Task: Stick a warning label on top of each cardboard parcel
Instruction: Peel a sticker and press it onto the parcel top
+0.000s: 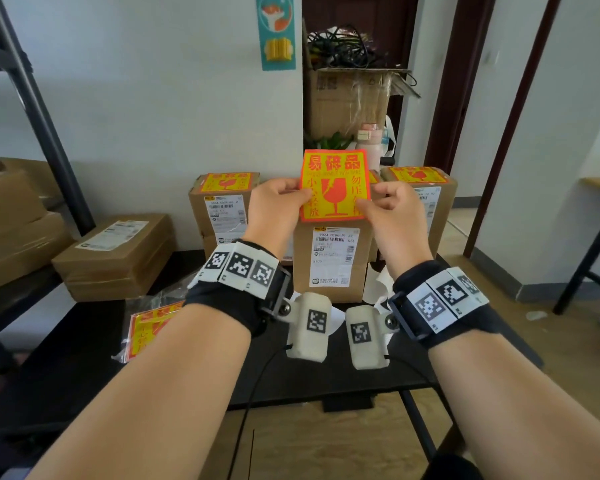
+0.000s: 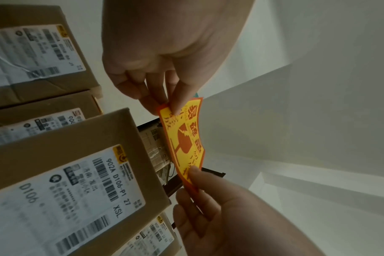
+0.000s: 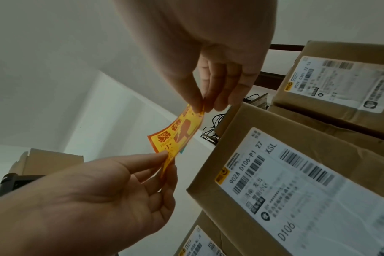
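Observation:
I hold a yellow and orange warning label (image 1: pixel 335 185) upright in the air with both hands, above the middle cardboard parcel (image 1: pixel 333 261). My left hand (image 1: pixel 302 195) pinches its left edge and my right hand (image 1: pixel 368 202) pinches its right edge. In the left wrist view the label (image 2: pixel 184 138) bends between the two pinches, beside the parcel (image 2: pixel 77 138). The right wrist view shows the same label (image 3: pixel 175 135) and parcel (image 3: pixel 274 124). The top of the middle parcel is hidden behind the label. The left parcel (image 1: pixel 222 209) and the right parcel (image 1: pixel 426 202) each carry a label on top.
A stack of spare labels (image 1: pixel 149 330) lies on the black table (image 1: pixel 84 368) at the left. Flat cardboard boxes (image 1: pixel 118 251) sit further left. An open carton of cables (image 1: pixel 347 98) stands behind the parcels. White backing scraps (image 1: pixel 378 282) lie by the middle parcel.

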A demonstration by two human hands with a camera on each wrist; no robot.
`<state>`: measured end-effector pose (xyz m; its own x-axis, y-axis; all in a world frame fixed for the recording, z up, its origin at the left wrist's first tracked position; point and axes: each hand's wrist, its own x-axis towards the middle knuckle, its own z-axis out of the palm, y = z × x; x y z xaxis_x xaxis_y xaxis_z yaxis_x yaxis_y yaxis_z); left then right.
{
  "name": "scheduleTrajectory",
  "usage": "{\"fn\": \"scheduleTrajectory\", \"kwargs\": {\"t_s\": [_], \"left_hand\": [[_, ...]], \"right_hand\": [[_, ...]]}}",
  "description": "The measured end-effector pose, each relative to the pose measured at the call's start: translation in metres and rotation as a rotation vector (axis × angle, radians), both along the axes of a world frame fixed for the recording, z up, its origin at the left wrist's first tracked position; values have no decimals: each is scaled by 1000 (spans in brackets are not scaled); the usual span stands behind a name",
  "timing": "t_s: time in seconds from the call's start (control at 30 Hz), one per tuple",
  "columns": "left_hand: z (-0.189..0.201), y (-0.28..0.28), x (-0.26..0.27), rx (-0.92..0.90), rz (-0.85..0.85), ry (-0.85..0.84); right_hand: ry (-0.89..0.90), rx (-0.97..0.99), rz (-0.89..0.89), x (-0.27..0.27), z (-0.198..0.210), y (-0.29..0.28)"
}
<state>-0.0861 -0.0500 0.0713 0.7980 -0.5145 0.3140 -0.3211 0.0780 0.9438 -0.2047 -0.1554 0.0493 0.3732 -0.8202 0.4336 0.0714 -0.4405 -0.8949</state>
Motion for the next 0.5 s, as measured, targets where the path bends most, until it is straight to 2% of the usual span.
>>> {"fn": "scheduleTrajectory", "kwargs": {"t_s": [0.3, 0.5], "left_hand": [[11, -28, 29, 98, 122, -40], [15, -41, 33, 211, 182, -140]], "right_hand": [[-10, 12, 16, 20, 9, -26], [94, -25, -8, 27, 7, -38]]}}
